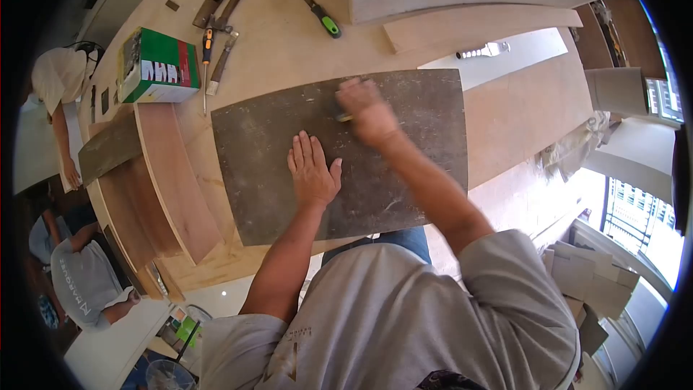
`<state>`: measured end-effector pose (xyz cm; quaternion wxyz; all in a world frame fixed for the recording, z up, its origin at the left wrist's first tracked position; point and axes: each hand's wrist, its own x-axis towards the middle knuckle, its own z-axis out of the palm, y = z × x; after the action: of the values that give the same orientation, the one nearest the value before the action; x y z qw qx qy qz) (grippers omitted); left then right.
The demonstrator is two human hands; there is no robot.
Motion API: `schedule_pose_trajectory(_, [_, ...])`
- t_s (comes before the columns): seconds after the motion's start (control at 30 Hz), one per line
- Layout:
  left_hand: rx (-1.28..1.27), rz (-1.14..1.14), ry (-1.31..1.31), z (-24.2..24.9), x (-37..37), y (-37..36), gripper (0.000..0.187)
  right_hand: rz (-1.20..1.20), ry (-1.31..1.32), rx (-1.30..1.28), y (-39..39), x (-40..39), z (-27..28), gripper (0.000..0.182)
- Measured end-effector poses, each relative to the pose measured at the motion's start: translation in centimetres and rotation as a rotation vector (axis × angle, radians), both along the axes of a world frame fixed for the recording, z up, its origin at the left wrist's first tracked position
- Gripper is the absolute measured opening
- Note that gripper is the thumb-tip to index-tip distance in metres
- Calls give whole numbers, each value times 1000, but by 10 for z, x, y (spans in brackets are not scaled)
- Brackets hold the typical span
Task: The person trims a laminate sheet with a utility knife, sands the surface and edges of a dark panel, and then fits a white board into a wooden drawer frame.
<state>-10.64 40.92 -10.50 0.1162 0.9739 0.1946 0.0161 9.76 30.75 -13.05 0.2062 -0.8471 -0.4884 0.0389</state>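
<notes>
My left hand point(315, 173) lies flat on a dark, scuffed board point(253, 166), fingers stretched out and slightly apart. To the right of it and farther up the same board, my right hand point(369, 114) is smeared by motion, its fingers curled down. A small dark object with a yellowish edge point(344, 118) shows under that palm; its kind cannot be made out. The board rests on a large wooden table point(274, 50), its near edge close to my body.
Beyond the board lie a green-handled saw point(317, 13), an orange-and-black screwdriver point(207, 54), and a hammer point(234, 0). A green box point(164, 65) stands left, near wooden panels point(173, 173). A silver tool point(484, 50) lies right. Two people point(83, 274) are at the left.
</notes>
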Motion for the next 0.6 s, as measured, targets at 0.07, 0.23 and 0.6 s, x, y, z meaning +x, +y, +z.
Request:
schedule_pose_trajectory(0.07, [7, -15, -16, 2, -3, 0, 77, -178, -9, -36, -78, 48, 19, 58])
schedule_pose_trajectory(0.23, [16, -20, -46, 5, -1, 0, 78, -542, -102, -45, -71, 54, 10, 58])
schedule_pose_trajectory(0.6, [17, -7, 6, 5, -1, 2, 77, -502, -152, -103, -122, 76, -4, 64])
